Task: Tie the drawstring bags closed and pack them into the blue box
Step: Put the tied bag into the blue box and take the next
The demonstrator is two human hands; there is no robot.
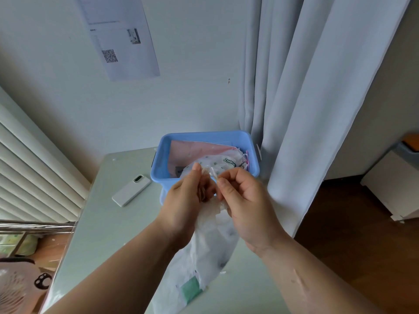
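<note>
Now left hand [186, 200] and right hand [244, 200] pinch drawstring bag [208, 252] near blue box [158, 164] rim.

The left forearm [127, 268] and right forearm [306, 275] reached forward, converging. The left hand [183, 200] and right hand [246, 200] were side by side, fingers curled, each apparently pinching the top of the drawstring bag [208, 252] between thumb and forefinger.

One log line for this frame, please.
phase: tying | left hand grips bag | right hand pinches bag top | box holds bags
</note>
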